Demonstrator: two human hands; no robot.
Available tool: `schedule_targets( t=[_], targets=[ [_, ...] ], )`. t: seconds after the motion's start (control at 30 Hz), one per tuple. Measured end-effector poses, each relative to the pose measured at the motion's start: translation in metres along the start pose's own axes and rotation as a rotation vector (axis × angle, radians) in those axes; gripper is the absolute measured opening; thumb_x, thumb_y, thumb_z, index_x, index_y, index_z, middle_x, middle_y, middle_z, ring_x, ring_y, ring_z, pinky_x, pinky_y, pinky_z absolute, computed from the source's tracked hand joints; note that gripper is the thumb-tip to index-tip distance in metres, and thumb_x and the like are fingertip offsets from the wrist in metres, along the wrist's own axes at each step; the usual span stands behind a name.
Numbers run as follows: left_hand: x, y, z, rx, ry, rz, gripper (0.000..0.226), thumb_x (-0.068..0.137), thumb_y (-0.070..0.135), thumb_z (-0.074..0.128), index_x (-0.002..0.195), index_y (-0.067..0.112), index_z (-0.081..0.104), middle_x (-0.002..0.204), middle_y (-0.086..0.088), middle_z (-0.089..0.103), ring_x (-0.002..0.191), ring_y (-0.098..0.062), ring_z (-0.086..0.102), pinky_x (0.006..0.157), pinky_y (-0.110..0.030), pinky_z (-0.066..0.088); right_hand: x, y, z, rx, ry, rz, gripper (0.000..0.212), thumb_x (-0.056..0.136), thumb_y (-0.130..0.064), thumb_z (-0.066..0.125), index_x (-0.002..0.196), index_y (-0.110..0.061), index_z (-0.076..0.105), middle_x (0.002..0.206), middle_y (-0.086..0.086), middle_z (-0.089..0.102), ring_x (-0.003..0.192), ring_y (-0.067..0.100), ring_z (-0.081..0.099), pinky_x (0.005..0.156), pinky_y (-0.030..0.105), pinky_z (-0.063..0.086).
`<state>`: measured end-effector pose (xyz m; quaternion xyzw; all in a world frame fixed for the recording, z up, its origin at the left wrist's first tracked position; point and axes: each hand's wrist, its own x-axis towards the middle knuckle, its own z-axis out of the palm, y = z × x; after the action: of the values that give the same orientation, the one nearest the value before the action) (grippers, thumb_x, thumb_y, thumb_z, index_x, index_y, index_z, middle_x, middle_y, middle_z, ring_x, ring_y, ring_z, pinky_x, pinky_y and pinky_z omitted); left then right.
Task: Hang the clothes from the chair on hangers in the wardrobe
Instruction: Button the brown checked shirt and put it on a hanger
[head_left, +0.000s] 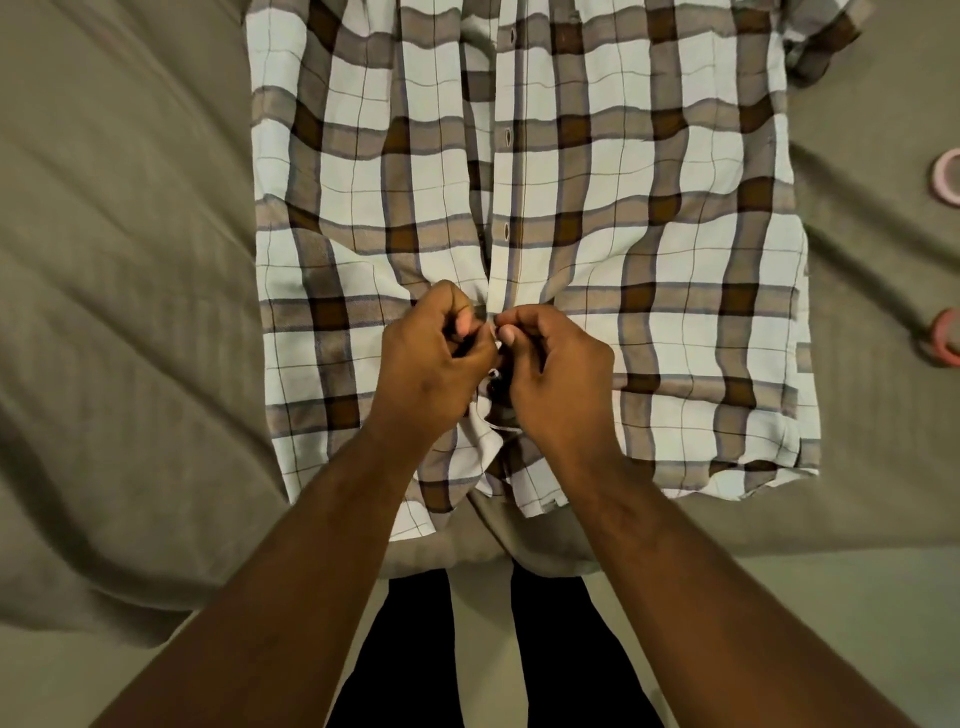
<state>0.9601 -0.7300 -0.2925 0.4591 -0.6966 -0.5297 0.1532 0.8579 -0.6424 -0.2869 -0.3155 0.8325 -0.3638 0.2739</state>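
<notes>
A white and brown checked shirt lies flat on a bed covered in an olive sheet, its hem toward me. Dark buttons run down the front placket. My left hand and my right hand meet at the placket near the hem. Each pinches one front edge of the shirt between thumb and fingers. The cloth is bunched and puckered around them. What lies between the fingertips is hidden. No hanger, chair or wardrobe is in view.
Two pink rings lie on the sheet at the right edge. The bed's near edge crosses the lower frame, with my dark trouser legs and pale floor below it.
</notes>
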Motion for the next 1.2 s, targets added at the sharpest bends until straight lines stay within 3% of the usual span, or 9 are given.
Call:
schedule_targets(
  t=[0.1,0.17,0.23,0.37,0.57,0.73,0.9,1.0,1.2],
  targets=[
    [0.003,-0.003,-0.002,-0.115,0.031,-0.078,0.030,0.092,0.008,0.069,0.080,0.023,0.046,0.083,-0.022,0.066,0.074,-0.042,0.066,0.062,-0.046,0.057,0.010,0.004,-0.012,0.172,-0.140,0.032,0.015,0.099,-0.016,0.065,0.110,-0.022,0.072,0.095,-0.009,0.074,0.082,0.004,0.072,0.074,0.025,0.062],
    [0.003,-0.003,-0.002,-0.148,0.037,-0.098,0.026,0.091,0.010,0.071,0.084,0.023,0.050,0.085,-0.022,0.067,0.078,-0.040,0.069,0.071,-0.054,0.060,0.020,0.009,-0.022,0.084,-0.231,-0.084,0.021,0.096,-0.015,0.069,0.115,-0.022,0.072,0.101,-0.010,0.073,0.088,0.001,0.071,0.081,0.022,0.060],
    [0.004,-0.001,-0.002,-0.145,0.032,-0.097,0.026,0.090,0.011,0.073,0.086,0.025,0.052,0.083,-0.018,0.067,0.079,-0.035,0.070,0.074,-0.053,0.060,0.026,0.013,-0.028,-0.055,-0.265,-0.200,0.025,0.093,-0.015,0.072,0.118,-0.021,0.072,0.103,-0.008,0.073,0.090,0.003,0.069,0.084,0.022,0.058],
    [0.002,0.003,-0.002,-0.108,0.002,-0.053,0.021,0.090,0.011,0.073,0.090,0.019,0.054,0.083,-0.010,0.070,0.077,-0.022,0.072,0.072,-0.041,0.063,0.029,0.013,-0.025,-0.135,-0.234,-0.295,0.021,0.088,-0.016,0.073,0.109,-0.019,0.073,0.094,-0.005,0.070,0.080,0.008,0.066,0.074,0.023,0.057],
    [0.000,0.004,-0.002,-0.077,0.028,-0.052,0.016,0.090,0.012,0.073,0.094,0.015,0.058,0.085,-0.003,0.072,0.080,-0.015,0.073,0.075,-0.040,0.063,0.025,0.017,-0.005,-0.266,-0.100,-0.340,0.016,0.088,-0.020,0.070,0.103,-0.016,0.069,0.089,-0.001,0.065,0.075,0.007,0.049,0.066,0.015,0.038],
    [-0.002,0.012,-0.005,-0.111,0.057,-0.181,0.029,0.088,0.023,0.078,0.111,0.019,0.062,0.090,0.007,0.076,0.083,-0.001,0.073,0.071,-0.021,0.060,0.016,0.016,0.000,-0.163,-0.020,-0.324,0.014,0.093,-0.019,0.068,0.106,-0.015,0.069,0.095,0.000,0.066,0.078,0.010,0.058,0.068,0.025,0.052],
    [-0.005,0.012,-0.005,-0.142,0.084,-0.219,0.031,0.085,0.019,0.081,0.111,0.019,0.064,0.094,0.003,0.076,0.086,-0.006,0.074,0.075,-0.032,0.063,0.013,0.017,0.000,-0.098,-0.010,-0.323,0.019,0.094,-0.020,0.070,0.112,-0.014,0.070,0.101,0.000,0.069,0.084,0.012,0.064,0.075,0.029,0.057],
    [-0.001,0.014,-0.009,-0.151,0.045,-0.199,0.030,0.085,0.016,0.080,0.109,0.018,0.063,0.090,0.005,0.077,0.085,-0.005,0.074,0.075,-0.026,0.062,0.015,0.019,-0.006,-0.071,-0.038,-0.277,0.027,0.091,-0.019,0.074,0.118,-0.016,0.072,0.103,-0.002,0.072,0.086,0.010,0.067,0.079,0.027,0.057],
    [-0.001,0.010,-0.008,-0.084,0.020,-0.099,0.029,0.084,0.007,0.079,0.090,0.024,0.056,0.082,-0.002,0.073,0.079,-0.014,0.074,0.076,-0.032,0.062,0.018,0.020,-0.015,-0.034,-0.108,-0.234,0.028,0.089,-0.020,0.077,0.116,-0.016,0.076,0.101,-0.005,0.074,0.086,0.006,0.069,0.081,0.024,0.058]
  ],
)
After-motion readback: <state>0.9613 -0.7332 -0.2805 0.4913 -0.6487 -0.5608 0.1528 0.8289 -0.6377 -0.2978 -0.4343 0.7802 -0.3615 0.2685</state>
